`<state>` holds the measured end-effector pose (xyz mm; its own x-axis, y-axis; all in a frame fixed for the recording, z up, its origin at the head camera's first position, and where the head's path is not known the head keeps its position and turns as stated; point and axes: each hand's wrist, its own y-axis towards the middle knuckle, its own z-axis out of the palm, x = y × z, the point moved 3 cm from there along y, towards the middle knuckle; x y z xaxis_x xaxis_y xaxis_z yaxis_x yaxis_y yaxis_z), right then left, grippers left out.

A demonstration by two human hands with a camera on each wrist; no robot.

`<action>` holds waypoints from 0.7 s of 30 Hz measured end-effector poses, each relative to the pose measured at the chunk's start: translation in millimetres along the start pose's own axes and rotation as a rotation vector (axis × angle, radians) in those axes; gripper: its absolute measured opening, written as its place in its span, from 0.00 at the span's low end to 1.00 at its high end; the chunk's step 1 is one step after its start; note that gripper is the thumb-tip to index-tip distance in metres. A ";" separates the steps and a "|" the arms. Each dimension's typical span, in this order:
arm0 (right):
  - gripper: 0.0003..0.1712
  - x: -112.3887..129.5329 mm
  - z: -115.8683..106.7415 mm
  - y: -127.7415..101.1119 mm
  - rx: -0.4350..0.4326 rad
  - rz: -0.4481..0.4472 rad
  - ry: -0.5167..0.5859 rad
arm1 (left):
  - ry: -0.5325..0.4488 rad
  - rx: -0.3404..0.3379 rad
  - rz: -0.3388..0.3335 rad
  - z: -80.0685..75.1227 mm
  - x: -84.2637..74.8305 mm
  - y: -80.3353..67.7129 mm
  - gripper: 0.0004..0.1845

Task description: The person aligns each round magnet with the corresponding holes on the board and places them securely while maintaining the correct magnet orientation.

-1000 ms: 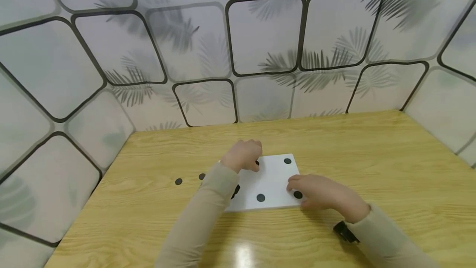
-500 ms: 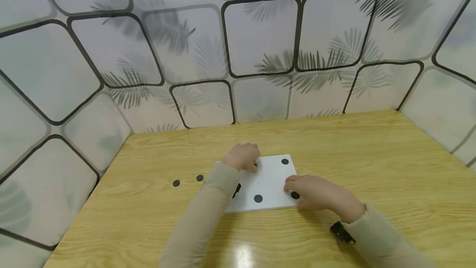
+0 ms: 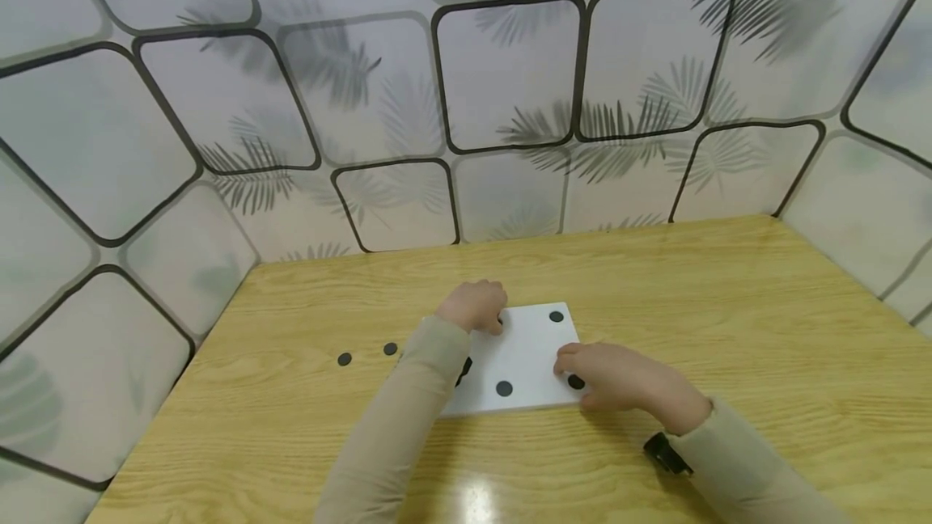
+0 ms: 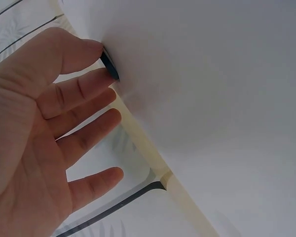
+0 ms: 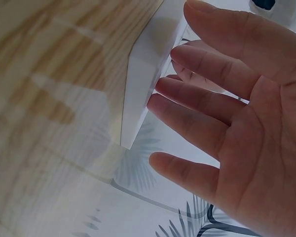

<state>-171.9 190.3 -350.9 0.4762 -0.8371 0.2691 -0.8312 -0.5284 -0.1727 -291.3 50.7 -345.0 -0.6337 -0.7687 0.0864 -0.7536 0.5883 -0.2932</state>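
Note:
A flat white box-like board (image 3: 530, 350) with black round discs on its top lies on the table. At its far left part, my left hand (image 3: 475, 306) pinches a black disc (image 4: 109, 65) between thumb and index finger, right at the white surface; the other fingers are spread. My right hand (image 3: 629, 378) lies over the near right corner, its fingers fairly straight along the board's edge in the right wrist view, beside a black disc (image 3: 576, 381). Other discs sit at the far right corner (image 3: 557, 316) and near edge (image 3: 505, 388). My left forearm hides the board's left side.
Two loose black discs (image 3: 345, 359) lie on the wooden table (image 3: 277, 427) left of the board. A light curtain (image 3: 510, 71) with dark outlines and leaf prints encloses the table at the back and both sides. Each wrist wears a small black device (image 3: 666, 453).
The view has shifted slightly. Both hands keep almost the same place on the board, and the discs stay where they were.

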 end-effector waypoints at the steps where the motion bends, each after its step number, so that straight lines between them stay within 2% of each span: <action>1: 0.22 0.1 -0.1 0.0 0.000 0.000 0.002 | -0.001 -0.002 0.000 -0.4 -0.1 -0.4 0.05; 21: 0.21 0.0 0.5 0.9 0.013 0.023 0.009 | 0.008 -0.032 0.030 -1.1 -1.5 1.8 0.06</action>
<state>-172.5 189.7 -351.6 0.4546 -0.8475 0.2739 -0.8381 -0.5111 -0.1907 -291.9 53.2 -344.6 -0.6577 -0.7484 0.0860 -0.7392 0.6191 -0.2651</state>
